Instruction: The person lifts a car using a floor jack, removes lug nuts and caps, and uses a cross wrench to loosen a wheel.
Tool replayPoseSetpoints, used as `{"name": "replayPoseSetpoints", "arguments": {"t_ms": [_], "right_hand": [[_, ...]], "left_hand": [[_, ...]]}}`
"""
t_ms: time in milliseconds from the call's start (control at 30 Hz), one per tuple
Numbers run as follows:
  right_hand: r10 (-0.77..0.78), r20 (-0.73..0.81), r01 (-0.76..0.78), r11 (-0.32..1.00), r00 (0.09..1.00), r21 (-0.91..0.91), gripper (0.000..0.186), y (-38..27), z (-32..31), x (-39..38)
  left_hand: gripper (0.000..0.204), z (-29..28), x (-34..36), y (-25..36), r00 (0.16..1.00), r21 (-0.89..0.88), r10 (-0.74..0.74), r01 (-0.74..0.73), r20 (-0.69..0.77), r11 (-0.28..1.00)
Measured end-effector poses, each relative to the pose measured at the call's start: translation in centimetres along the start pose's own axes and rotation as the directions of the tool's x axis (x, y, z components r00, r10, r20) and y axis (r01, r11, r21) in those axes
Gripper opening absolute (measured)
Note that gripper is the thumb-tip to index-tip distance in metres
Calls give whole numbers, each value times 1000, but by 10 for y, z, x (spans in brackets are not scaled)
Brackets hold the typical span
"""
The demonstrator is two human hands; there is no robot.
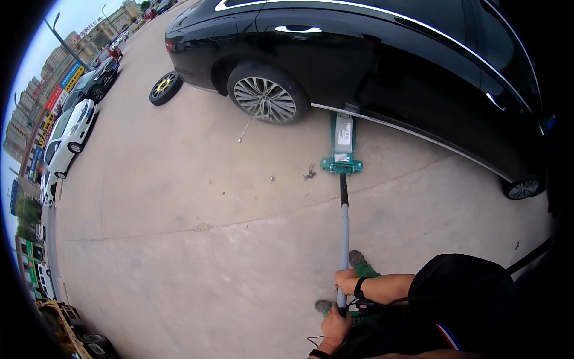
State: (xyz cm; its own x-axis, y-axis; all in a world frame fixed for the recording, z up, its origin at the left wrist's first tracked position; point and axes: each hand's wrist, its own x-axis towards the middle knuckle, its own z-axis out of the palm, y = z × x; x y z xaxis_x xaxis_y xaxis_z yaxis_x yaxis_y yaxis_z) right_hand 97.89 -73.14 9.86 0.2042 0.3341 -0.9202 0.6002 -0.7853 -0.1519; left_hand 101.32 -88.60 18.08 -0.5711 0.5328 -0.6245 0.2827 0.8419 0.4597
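A long grey jack handle (pixel 345 233) with a black sleeve runs from a green floor jack (pixel 343 143) back toward me. My right hand (pixel 345 281), with a black band at the wrist, is wrapped round the handle's lower shaft. Below it, my left hand (pixel 336 326) is closed on the handle's dark end. The jack's front reaches under the sill of a black car (pixel 359 72), just behind its rear wheel (pixel 266 96). Whether its saddle touches the car is hidden.
A lug wrench (pixel 244 130) lies by the rear wheel, and a loose wheel with a yellow centre (pixel 164 88) rests behind the car. Small metal parts (pixel 310 172) are on the concrete left of the jack. My shoes (pixel 356 258) stand beside the handle. Parked cars (pixel 69 131) line the far left.
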Motion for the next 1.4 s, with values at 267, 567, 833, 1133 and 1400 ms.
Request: {"name": "replayPoseSetpoints", "arguments": {"t_ms": [267, 567, 833, 1133, 1400], "right_hand": [[-33, -8, 34, 998, 999, 54, 25, 31, 27, 26], [-87, -74, 90, 995, 993, 33, 21, 115, 79, 100], [-209, -171, 222, 973, 963, 60, 22, 195, 138, 187], [-215, 54, 208, 972, 975, 108, 17, 192, 102, 172], [-195, 467, 113, 974, 862, 197, 10, -3, -30, 29]], "left_hand": [[49, 22, -1, -38, 997, -90, -54, 48, -55, 995], [40, 112, 12, -149, 985, -117, 62, -81, -161, 990], [35, 211, 41, -255, 967, -146, 84, -122, -241, 982], [27, 202, 18, -212, 952, 24, -88, 100, -294, 995], [37, -10, -10, 41, 925, 18, 126, -128, -357, 992]]}}
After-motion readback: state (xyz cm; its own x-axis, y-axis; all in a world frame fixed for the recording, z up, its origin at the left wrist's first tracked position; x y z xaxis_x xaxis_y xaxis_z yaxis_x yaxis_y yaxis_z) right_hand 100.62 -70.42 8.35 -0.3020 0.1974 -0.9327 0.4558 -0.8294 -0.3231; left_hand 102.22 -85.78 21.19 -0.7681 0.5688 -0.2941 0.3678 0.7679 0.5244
